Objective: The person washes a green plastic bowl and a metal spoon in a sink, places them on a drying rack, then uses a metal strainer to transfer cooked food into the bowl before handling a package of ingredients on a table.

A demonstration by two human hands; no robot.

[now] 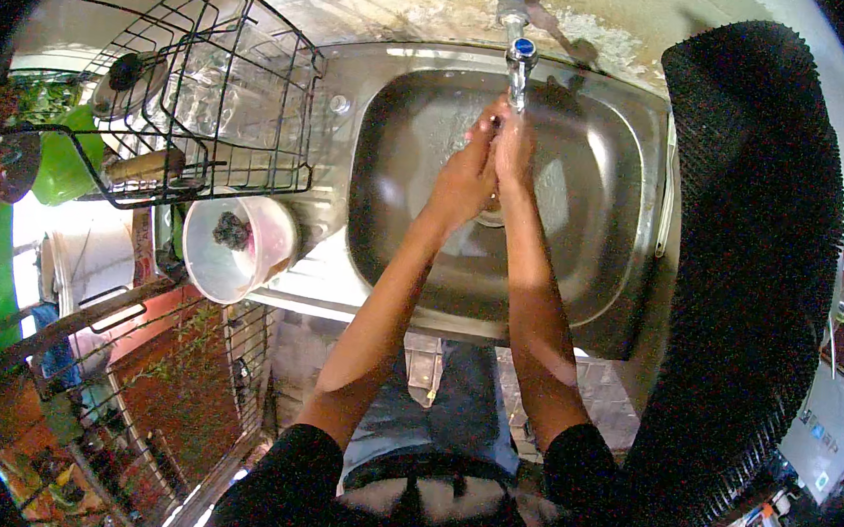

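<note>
Both of my hands are together under the chrome tap (521,58) with a blue-marked top, above the stainless steel sink (593,203). My left hand (470,166) comes from the left, its fingers raised beside the other hand. My right hand (515,147) is right below the spout, where water seems to run over it. The two hands touch or nearly touch. Part of the fingers is blurred and overlapped, so I cannot tell whether a small thing lies between them. The sink's drain shows below the wrists.
A black wire dish rack (313,126) with glasses and utensils stands left. Below it, a clear plastic tub (194,243) holds a dark scouring pad (231,231). A large black ridged object (746,254) rises along the right side. A metal grille (247,369) is at lower left.
</note>
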